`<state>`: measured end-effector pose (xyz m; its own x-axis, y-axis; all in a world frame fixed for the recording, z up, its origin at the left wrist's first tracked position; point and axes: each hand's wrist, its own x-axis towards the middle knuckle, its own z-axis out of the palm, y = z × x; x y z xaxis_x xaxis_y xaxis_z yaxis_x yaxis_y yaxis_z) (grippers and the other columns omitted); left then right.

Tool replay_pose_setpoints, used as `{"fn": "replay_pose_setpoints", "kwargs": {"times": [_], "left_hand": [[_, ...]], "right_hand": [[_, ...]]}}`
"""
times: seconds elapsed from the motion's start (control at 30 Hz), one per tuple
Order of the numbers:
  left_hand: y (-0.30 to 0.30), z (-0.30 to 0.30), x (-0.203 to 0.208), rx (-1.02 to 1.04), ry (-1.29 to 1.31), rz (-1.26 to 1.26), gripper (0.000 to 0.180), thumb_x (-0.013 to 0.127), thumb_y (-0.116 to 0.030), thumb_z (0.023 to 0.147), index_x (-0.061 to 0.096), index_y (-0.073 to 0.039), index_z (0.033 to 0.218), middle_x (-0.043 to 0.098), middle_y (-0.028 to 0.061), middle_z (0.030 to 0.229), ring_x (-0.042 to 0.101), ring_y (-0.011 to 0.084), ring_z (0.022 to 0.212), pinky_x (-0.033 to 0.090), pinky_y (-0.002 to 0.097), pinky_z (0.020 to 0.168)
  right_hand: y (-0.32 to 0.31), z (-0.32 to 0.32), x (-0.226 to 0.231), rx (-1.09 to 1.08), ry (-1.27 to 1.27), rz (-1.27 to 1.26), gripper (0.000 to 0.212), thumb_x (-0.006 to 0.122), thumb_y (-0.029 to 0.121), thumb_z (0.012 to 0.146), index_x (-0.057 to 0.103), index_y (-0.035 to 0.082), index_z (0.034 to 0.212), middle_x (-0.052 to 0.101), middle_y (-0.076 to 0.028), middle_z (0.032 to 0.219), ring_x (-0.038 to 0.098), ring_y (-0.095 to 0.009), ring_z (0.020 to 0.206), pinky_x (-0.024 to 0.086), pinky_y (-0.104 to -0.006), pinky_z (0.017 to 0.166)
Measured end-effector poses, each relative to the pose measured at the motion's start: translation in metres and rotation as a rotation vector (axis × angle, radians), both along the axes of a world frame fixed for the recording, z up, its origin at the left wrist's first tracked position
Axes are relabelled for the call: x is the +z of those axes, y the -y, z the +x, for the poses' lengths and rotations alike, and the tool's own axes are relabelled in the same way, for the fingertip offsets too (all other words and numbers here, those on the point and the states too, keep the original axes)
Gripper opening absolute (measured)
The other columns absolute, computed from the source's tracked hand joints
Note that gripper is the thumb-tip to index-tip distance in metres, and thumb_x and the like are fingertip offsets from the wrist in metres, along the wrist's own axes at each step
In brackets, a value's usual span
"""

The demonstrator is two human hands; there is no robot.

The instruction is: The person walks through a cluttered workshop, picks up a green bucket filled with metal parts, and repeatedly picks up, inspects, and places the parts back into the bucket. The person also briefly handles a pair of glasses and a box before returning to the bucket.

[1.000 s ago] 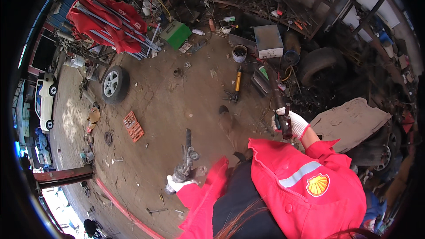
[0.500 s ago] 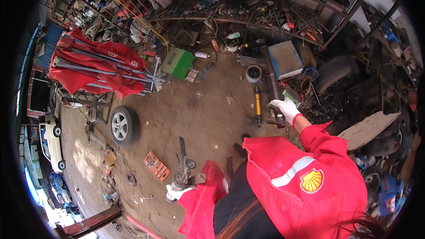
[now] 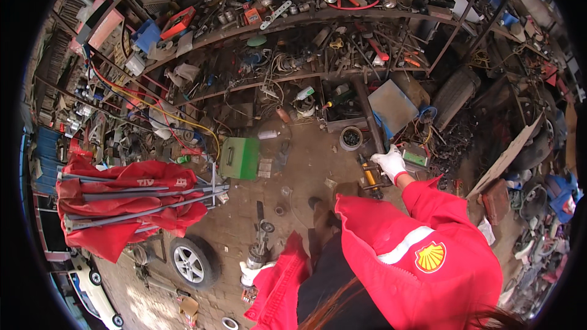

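My left hand [image 3: 253, 272], in a white glove, is closed around the lower end of a grimy grey metal part [image 3: 259, 245]. That part has a cylindrical body, a round eye and a flat dark arm pointing away from me. My gloved right hand [image 3: 391, 162] is closed at the near end of a long dark metal pipe [image 3: 370, 116]; the hand covers that end. Beside its fingers lies a yellow cylindrical tool [image 3: 369, 175] with dark ends. A green-edged box [image 3: 416, 157] sits just right of the same hand.
A green case [image 3: 239, 159] and a folded red canopy [image 3: 131, 201] with grey poles lie left. A car wheel [image 3: 194, 263] rests nearby. A small bucket [image 3: 350, 139] and a blue-sided box [image 3: 392, 107] stand ahead, before cluttered shelves [image 3: 232, 43]. A tyre [image 3: 457, 96] leans at right.
The view has tilted up and turned, bringing in more of the shelves. Both hands keep their grips. An orange tray of small parts is now mostly hidden near my left hand.
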<state>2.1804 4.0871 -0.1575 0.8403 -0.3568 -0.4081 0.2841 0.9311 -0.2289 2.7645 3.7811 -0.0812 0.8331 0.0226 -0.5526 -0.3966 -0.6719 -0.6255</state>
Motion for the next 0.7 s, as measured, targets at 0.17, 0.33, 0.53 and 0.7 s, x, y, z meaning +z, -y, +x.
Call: {"fn": "replay_pose_setpoints", "kwargs": {"times": [0.17, 0.33, 0.53, 0.7], "left_hand": [[-0.112, 0.041, -0.056, -0.045, -0.537, 0.527, 0.157, 0.046, -0.102, 0.047, 0.017, 0.009, 0.154, 0.018, 0.0267, 0.161, 0.022, 0.0385, 0.149, 0.013, 0.0464, 0.122], [-0.089, 0.184, -0.056, 0.797, -1.058, 0.697, 0.093, 0.058, -0.074, 0.067, 0.046, -0.001, 0.123, 0.050, 0.0183, 0.120, 0.050, 0.0352, 0.108, 0.040, 0.0477, 0.095], [-0.109, 0.273, -0.050, 0.466, -0.535, 0.378, 0.085, 0.060, -0.069, 0.080, 0.049, -0.003, 0.133, 0.057, 0.0215, 0.128, 0.059, 0.0407, 0.112, 0.049, 0.0572, 0.096], [-0.084, 0.300, -0.110, 0.678, -0.738, 0.414, 0.090, 0.061, -0.070, 0.079, 0.047, -0.002, 0.136, 0.058, 0.0230, 0.128, 0.060, 0.0412, 0.112, 0.049, 0.0578, 0.096]], "right_hand": [[-0.034, 0.040, -0.047, -0.006, 0.103, -0.139, 0.080, 0.082, 0.031, 0.065, 0.053, -0.008, 0.128, 0.068, -0.029, 0.108, 0.070, -0.034, 0.099, 0.054, -0.0393, 0.084], [-0.092, 0.144, -0.124, -0.033, 0.153, -0.146, 0.063, 0.082, 0.026, 0.069, 0.055, -0.006, 0.116, 0.069, -0.020, 0.088, 0.070, -0.026, 0.068, 0.057, -0.0382, 0.053], [-0.158, 0.318, -0.200, 0.030, 0.051, -0.240, 0.077, 0.078, 0.040, 0.066, 0.056, -0.011, 0.119, 0.066, -0.032, 0.113, 0.063, -0.042, 0.111, 0.049, -0.0449, 0.098], [-0.220, 0.453, -0.225, -0.029, 0.344, -0.285, 0.087, 0.083, 0.039, 0.069, 0.047, -0.006, 0.134, 0.070, -0.024, 0.102, 0.072, -0.030, 0.079, 0.057, -0.0393, 0.060]]}}
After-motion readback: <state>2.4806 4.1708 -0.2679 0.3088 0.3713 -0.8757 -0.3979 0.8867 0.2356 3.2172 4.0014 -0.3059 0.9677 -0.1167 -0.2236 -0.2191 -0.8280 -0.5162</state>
